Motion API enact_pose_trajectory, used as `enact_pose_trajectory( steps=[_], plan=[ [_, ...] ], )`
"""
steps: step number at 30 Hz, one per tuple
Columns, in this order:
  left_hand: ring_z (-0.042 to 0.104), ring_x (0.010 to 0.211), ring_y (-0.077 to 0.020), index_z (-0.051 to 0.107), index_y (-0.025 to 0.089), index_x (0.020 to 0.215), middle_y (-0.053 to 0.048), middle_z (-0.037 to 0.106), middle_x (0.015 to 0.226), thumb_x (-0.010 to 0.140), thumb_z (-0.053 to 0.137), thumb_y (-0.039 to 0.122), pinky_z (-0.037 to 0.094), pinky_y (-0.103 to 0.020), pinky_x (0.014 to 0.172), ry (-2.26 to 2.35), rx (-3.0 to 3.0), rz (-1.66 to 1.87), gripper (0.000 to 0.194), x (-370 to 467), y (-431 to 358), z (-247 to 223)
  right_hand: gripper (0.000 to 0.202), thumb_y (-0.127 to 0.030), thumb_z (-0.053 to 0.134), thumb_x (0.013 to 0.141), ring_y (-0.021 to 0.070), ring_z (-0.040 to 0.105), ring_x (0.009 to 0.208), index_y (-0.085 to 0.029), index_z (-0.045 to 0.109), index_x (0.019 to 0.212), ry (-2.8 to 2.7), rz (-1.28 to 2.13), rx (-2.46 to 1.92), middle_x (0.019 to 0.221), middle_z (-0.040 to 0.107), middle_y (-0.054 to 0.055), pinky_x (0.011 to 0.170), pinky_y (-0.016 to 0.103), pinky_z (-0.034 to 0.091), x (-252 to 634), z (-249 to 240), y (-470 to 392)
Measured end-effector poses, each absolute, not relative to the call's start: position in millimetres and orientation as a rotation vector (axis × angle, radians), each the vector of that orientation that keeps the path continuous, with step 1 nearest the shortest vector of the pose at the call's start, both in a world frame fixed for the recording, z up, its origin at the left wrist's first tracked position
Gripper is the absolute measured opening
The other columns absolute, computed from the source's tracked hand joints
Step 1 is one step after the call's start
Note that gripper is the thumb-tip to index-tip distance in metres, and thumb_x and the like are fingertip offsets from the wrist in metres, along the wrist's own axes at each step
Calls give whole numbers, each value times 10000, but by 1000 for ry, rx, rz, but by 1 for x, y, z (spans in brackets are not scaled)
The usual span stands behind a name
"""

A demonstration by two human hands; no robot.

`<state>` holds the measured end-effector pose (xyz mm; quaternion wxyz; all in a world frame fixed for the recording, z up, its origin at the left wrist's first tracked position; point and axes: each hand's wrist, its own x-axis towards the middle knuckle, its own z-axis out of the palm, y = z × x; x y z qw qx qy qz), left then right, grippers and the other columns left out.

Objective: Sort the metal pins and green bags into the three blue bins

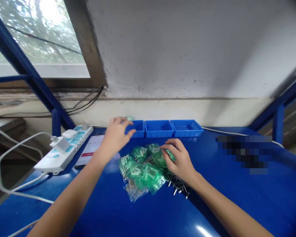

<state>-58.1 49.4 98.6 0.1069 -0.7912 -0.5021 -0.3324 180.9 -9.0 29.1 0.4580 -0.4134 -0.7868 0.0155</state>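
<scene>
My left hand point(118, 136) is raised over the left blue bin point(138, 129), with thumb and forefinger apart. A small pale green piece point(130, 118) shows just past its fingertips, blurred; whether it touches them I cannot tell. On the table lies a pile of clear and green plastic packets point(150, 172) with small metal parts and white printed marks inside. My right hand point(179, 161) rests at the pile's right side, fingers curled and pinching a green packet point(160, 159). Under that hand, partly hidden, are several loose metal pins with dark ends point(179, 186).
Two more blue bins, a middle one point(159, 128) and a right one point(186, 127), stand along the back. At left are a phone point(88, 151), a white power strip point(61, 154) with plugs, and a looping white cable point(0, 164). A blurred-out dark object point(246, 153) lies at right.
</scene>
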Motion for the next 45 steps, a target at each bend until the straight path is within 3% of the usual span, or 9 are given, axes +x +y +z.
enact_pose_trajectory(
  steps=[9,14,17,22,27,32,37,41,45],
  plan=[
    [596,896,-280,685,203,800,-71,671,874,770,596,341,457,-414,790,-1806,-2797,-583,167,-5,56,29,179,-130,379,869,204,508,878,-214,535,898,-1886,154,-1104,891,531,73,778,356,437,191,17,9],
    [581,733,-161,607,188,808,-22,619,813,850,494,199,465,-302,692,-1709,-2623,-1065,121,-7,39,43,127,-141,411,838,192,493,817,-202,512,788,-1830,258,-1099,827,526,60,733,336,413,185,20,1],
    [548,653,-111,553,176,855,-12,582,805,892,468,188,448,-237,608,-1429,-2499,-1347,93,-15,12,46,65,-246,482,843,152,509,725,-203,501,799,-1657,725,-1069,786,539,28,671,299,420,177,28,-9],
    [578,703,-119,558,169,895,-32,605,824,897,445,116,435,-214,559,-877,-2621,-1155,125,-17,-11,35,250,-440,502,853,133,574,701,-199,531,911,-1322,1311,-865,779,604,17,680,293,470,161,36,-20],
    [582,753,-153,589,176,878,-40,619,834,923,415,183,466,-277,662,-1039,-2858,-1116,179,-11,-10,29,136,-317,557,825,139,588,657,-194,577,878,-1451,951,-1080,733,623,13,610,276,484,160,30,-20],
    [595,651,-137,606,186,1003,-30,644,769,973,267,362,483,-260,598,-1817,-3030,-1536,383,-13,-14,30,293,-66,476,805,209,540,1015,-244,612,994,-1919,201,-850,1083,574,71,820,386,482,167,22,-24],
    [625,859,-170,636,207,1015,-36,683,956,891,504,304,498,-301,766,-1557,-2589,-1684,205,-22,13,63,413,-10,430,780,247,436,1158,-230,581,1095,-1995,76,-896,1243,395,119,863,413,472,170,21,-23],
    [546,1037,-225,629,220,1085,-70,629,1100,880,503,273,416,-404,938,-1359,-2121,-1420,247,-43,53,96,298,-101,455,812,234,502,1048,-229,587,1047,-1856,110,-1048,1148,423,106,796,395,501,179,22,-11],
    [532,1018,-285,650,178,1054,-114,619,1046,827,555,376,427,-449,888,-1552,-2300,-907,316,-38,60,79,218,-172,459,837,248,487,1059,-228,603,992,-1811,120,-1157,1077,454,96,806,407,493,187,20,1]
  ],
)
